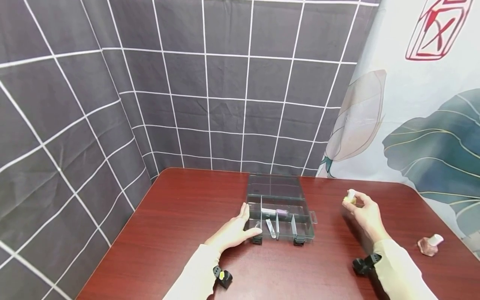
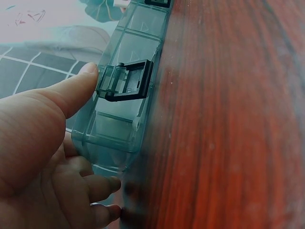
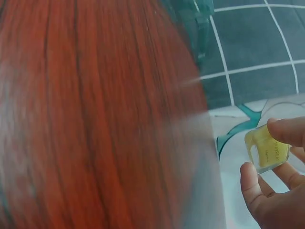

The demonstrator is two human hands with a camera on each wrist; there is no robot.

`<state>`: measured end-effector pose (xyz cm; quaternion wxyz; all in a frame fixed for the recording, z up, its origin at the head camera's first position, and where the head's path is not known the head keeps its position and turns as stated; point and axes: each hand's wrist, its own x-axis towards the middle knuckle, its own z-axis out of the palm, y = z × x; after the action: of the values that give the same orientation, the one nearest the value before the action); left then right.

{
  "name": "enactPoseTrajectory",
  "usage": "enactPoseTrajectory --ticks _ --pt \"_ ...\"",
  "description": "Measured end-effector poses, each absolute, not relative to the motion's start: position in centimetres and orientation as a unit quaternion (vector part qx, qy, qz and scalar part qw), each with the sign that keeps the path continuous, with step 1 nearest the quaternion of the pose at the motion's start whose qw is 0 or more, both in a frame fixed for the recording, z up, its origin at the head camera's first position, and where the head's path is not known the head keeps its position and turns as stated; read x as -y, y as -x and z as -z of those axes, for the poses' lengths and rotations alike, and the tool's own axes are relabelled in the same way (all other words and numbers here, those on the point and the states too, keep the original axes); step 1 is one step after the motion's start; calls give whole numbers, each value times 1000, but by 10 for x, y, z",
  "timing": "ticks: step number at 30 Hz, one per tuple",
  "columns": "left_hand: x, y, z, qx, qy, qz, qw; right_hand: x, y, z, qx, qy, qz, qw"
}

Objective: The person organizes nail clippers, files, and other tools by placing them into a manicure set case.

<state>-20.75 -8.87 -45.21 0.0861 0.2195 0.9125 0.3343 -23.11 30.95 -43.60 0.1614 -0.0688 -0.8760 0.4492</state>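
Observation:
A clear grey-green plastic compartment box (image 1: pixel 305 236) stands on the table with its lid (image 1: pixel 275 185) folded back. At its left front corner, my left hand (image 1: pixel 233 231) holds on, thumb over the front rim by a black latch (image 2: pixel 136 82) and fingers along the left side. My right hand (image 1: pixel 369 214), right of the box, pinches a small yellow nail polish bottle (image 3: pixel 267 149) with a white cap (image 1: pixel 351 193). Inside the box, a nail clipper (image 1: pixel 271 228) lies in a front compartment. A slim, partly purple item (image 1: pixel 281 212) lies in the back one.
A pinkish nail polish bottle (image 1: pixel 428 246) with a white cap rests on the right of the red-brown wooden table (image 1: pixel 187 200). A grey tile-pattern cloth (image 1: pixel 225 75) hangs behind and at the left. A floral cloth (image 1: pixel 431 146) hangs at the right.

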Motion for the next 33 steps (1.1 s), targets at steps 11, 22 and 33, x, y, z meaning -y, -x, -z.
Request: enactPoseTrajectory --ticks 11,22,33 --pt "88 208 450 -911 -220 -337 86 -283 236 427 884 24 -437 167" --pt "88 208 449 -913 -215 -334 92 -257 238 416 876 -8 -453 165" --pt "88 209 451 -914 -217 -331 90 -228 239 413 862 -71 -486 126"
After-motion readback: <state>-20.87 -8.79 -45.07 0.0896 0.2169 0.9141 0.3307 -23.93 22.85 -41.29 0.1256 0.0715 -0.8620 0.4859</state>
